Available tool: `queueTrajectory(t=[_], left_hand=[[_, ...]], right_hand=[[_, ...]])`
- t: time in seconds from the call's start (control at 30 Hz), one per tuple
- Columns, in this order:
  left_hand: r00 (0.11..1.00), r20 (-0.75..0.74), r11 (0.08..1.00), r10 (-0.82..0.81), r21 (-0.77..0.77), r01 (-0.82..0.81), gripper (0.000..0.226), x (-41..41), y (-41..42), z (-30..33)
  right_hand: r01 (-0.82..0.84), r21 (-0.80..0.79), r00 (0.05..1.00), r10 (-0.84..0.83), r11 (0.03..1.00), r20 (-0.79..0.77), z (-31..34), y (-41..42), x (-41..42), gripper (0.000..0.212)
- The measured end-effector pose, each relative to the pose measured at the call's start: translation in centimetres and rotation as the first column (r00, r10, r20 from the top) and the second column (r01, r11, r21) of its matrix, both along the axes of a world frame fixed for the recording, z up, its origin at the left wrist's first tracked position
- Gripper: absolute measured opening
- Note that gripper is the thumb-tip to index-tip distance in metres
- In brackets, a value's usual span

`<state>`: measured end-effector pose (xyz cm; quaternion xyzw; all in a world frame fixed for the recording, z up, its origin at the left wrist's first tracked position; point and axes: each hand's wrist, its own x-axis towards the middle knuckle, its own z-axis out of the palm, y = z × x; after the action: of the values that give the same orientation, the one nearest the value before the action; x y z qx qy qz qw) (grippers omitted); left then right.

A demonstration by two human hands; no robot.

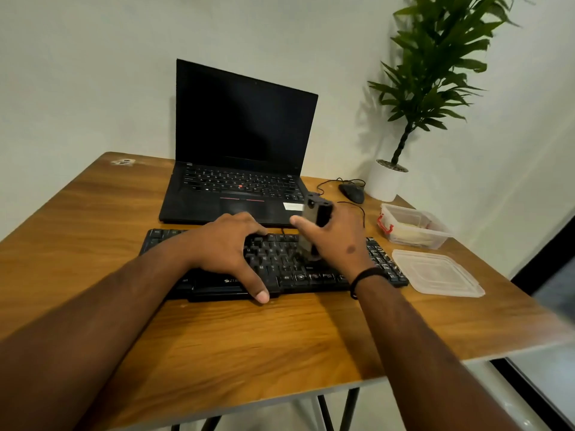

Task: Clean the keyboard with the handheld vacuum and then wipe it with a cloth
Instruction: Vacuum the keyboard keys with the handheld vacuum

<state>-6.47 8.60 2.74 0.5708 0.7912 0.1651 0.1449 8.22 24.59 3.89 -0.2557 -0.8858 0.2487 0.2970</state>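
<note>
Bench (217, 353), wood top, seen from the head camera. Near to far.

Nearest the viewer: keyboard (280, 269), black, long axis running 9 to 3 o'clock, tilted a little so the right end sits further off. It lies flat on the bench, centre field.

Left hand (228, 244) rests on the left half of the keyboard, fingers spread wide and fairly straight, thumb (260, 294) reaching down over the near edge. Holds nothing; reads as pinning the board in place.

Right hand (337, 241) over the right-centre keys, fingers curled round the vacuum (314, 225), a small grey-and-black block held roughly upright. Its lower end sits down among the keys; whether it truly touches them cannot be told. Thumb sticks out toward 9 o'clock.

Key relation: uncleaned keys lie both ways along the long axis from the nozzle, toward 9 where the left hand covers them, toward 3 where the board runs free to the number pad. My read: sweeping toward 3 is open; going toward 9 means the left hand must shift first. Vacuuming stage, wiping not yet begun.

At 3 o'clock of the keyboard, just beside its end: a clear lid (435, 272). Beyond that, a clear tub (413, 225) with pale contents, possibly the cloth, not certain.

Further, 12 o'clock: laptop (239, 144), open, screen dark. At 1 o'clock: mouse (351, 191), then a potted plant (385, 181).
</note>
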Motion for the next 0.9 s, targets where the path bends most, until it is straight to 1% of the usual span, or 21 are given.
queueTrajectory(t=[0.03,0.07,0.1,0.13,0.2,0.27,0.3,0.33,0.43,0.47,0.5,0.53,0.6,0.63,0.67,0.7,0.77,0.8,0.83,0.9], left_hand=[[1.0,0.008,1.0,-0.001,-0.006,0.001,0.128,-0.1,0.0,0.0],[1.0,0.005,1.0,-0.003,-0.009,0.003,0.131,-0.1,-0.1,0.1],[1.0,0.008,1.0,-0.001,-0.017,0.001,0.135,-0.1,-0.1,0.2],[1.0,0.004,1.0,0.0,-0.027,0.0,0.136,-0.1,-0.1,0.1],[1.0,0.002,1.0,0.005,-0.026,-0.005,0.13,-0.1,0.0,0.0],[1.0,0.003,1.0,0.012,-0.005,-0.012,0.121,-0.1,0.0,-0.2],[1.0,0.006,1.0,0.016,-0.001,-0.016,0.12,-0.1,0.0,-0.2],[1.0,0.006,1.0,0.015,-0.005,-0.015,0.122,-0.2,0.0,-0.2],[1.0,0.024,1.0,0.017,-0.022,-0.017,0.132,-0.4,0.0,-0.2],[0.999,0.029,0.999,0.021,-0.026,-0.02,0.134,-0.4,0.0,-0.2],[1.0,0.024,0.999,0.019,-0.029,-0.018,0.136,-0.4,0.1,-0.1],[1.0,0.018,0.999,0.02,-0.03,-0.02,0.136,-0.4,0.1,-0.2],[1.0,0.011,1.0,0.018,-0.025,-0.017,0.13,-0.3,0.2,-0.1],[1.0,0.007,1.0,0.018,-0.021,-0.018,0.127,-0.3,0.1,-0.1],[1.0,0.001,1.0,0.019,-0.021,-0.019,0.126,-0.2,0.1,-0.1],[1.0,0.0,1.0,0.021,-0.022,-0.021,0.129,-0.1,0.0,-0.1],[1.0,0.009,0.999,0.025,-0.025,-0.025,0.133,-0.1,-0.1,-0.1],[1.0,0.015,0.999,0.025,-0.023,-0.024,0.131,0.0,0.0,0.0],[1.0,0.015,1.0,0.023,-0.021,-0.022,0.129,0.0,0.0,0.0],[1.0,0.009,0.999,0.02,-0.025,-0.019,0.126,-0.1,0.2,-0.1]], right_hand=[[0.076,0.026,0.997,-0.075,0.997,-0.022,0.1,0.4,0.3,0.028],[0.116,0.015,0.992,-0.116,0.993,-0.045,0.2,0.4,0.6,0.026],[0.121,-0.022,0.991,-0.122,0.992,-0.05,0.1,0.0,0.7,0.026],[0.083,-0.075,0.995,-0.086,0.994,-0.045,0.0,-0.6,0.7,0.026],[-0.074,-0.172,0.997,0.067,0.982,-0.044,-0.5,-2.3,0.3,0.033],[-0.221,-0.174,0.975,0.214,0.96,-0.055,-0.8,-3.8,-0.4,0.039],[-0.247,-0.166,0.969,0.24,0.955,-0.061,-0.9,-4.0,-0.7,0.038],[-0.231,-0.156,0.973,0.223,0.96,-0.065,-0.9,-3.6,-0.9,0.037],[-0.039,-0.096,0.998,0.034,0.995,-0.053,-0.1,-1.1,0.0,0.026],[-0.016,-0.1,0.999,0.011,0.995,-0.052,0.0,-0.4,0.6,0.024],[-0.044,-0.121,0.998,0.038,0.992,-0.051,0.0,-0.2,1.1,0.022],[-0.108,-0.153,0.993,0.101,0.982,-0.053,-0.2,-0.5,1.4,0.022],[-0.254,-0.214,0.967,0.244,0.943,-0.076,-0.8,-2.0,1.1,0.025],[-0.285,-0.212,0.958,0.273,0.935,-0.085,-1.2,-2.6,0.7,0.027],[-0.279,-0.189,0.96,0.267,0.941,-0.084,-1.4,-2.8,0.2,0.029],[-0.238,-0.164,0.97,0.228,0.957,-0.077,-1.1,-2.5,-0.1,0.03],[-0.087,-0.089,0.996,0.083,0.992,-0.046,-0.3,-1.3,0.2,0.026],[-0.036,-0.049,0.999,0.035,0.998,-0.027,0.1,-0.7,0.8,0.024],[-0.032,-0.04,0.999,0.032,0.999,-0.005,0.3,-0.4,1.4,0.022],[-0.152,-0.13,0.988,0.155,0.98,0.011,0.2,-1.3,2.1,0.019]])
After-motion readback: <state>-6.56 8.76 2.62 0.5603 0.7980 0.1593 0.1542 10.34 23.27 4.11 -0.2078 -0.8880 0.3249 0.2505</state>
